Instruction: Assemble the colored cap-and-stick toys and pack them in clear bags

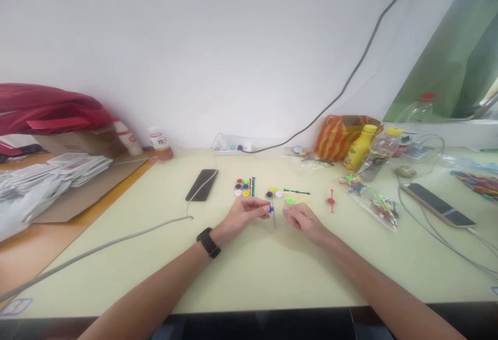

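Observation:
Between the thumb and fingertips of my left hand (249,211) is a small blue plastic piece (271,209). A thin greyish stick (274,221) runs upright just by it; I cannot tell whether the two are joined. My right hand (305,220) is close by on the right, its fingers curled together, and what they hold, if anything, is hidden. A green disc (289,201) lies just beyond my right fingertips. Behind the hands are a black disc (270,195), a white disc (279,195) and a dark arrow-shaped stick (298,191).
Several coloured discs (246,187) and sticks (252,186) lie left of centre. A phone (202,185) with a cable is farther left. On the right are a red disc with an arrow (331,201), a bag of parts (371,202), a yellow bottle (360,148) and another phone (439,205).

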Motion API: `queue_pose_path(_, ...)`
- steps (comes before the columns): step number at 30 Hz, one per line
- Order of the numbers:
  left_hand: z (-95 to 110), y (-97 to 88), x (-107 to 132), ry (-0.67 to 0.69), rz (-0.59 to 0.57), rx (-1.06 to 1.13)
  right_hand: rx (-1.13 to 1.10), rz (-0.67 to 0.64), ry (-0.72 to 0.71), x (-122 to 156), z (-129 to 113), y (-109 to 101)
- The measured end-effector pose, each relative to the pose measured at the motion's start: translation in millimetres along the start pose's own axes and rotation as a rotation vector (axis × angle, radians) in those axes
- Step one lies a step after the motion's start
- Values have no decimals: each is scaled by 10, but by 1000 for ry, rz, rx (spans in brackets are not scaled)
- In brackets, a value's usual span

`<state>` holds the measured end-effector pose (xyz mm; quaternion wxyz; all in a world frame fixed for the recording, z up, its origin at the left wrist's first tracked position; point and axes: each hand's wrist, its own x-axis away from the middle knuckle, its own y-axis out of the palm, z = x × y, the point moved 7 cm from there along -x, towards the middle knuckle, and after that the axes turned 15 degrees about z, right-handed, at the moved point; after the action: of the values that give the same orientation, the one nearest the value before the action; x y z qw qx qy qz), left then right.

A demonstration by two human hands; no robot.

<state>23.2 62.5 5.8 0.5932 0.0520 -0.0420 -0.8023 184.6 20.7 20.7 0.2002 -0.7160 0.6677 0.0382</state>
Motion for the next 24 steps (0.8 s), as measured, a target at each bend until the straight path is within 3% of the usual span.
queue_pose_path(7,36,31,13,26,-11,29,-202,117,13,-74,-21,-4)
queue_pose_path(24,42,30,23,28,-1,30,-98,204,1,-73,52,-74)
